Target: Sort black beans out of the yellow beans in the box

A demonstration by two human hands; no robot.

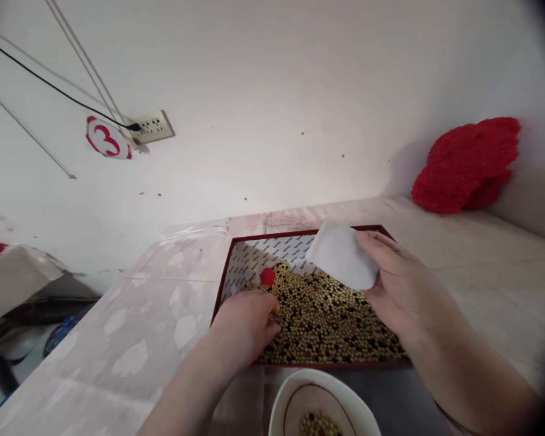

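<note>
A shallow box with a dark red rim (272, 237) lies on the table, holding a thick layer of small round tan and black beads or beans (331, 327). My left hand (249, 318) is over the left part of this layer, its fingers curled together; what they hold, if anything, is hidden. Close above its knuckles sits a round red piece (267, 277). My right hand (397, 281) grips a white, thin-looking piece (343, 254) by its right side, tilted over the back of the layer. Whether it is a sheet or a scoop, I cannot tell.
In front of the box stands a white bowl (279, 402) with some of the same small pieces (318, 424) inside. A red fluffy bundle (467, 166) rests against the wall at right. A power strip (152, 128) with a black cord hangs on the wall. The patterned tablecloth (163, 339) spreads left.
</note>
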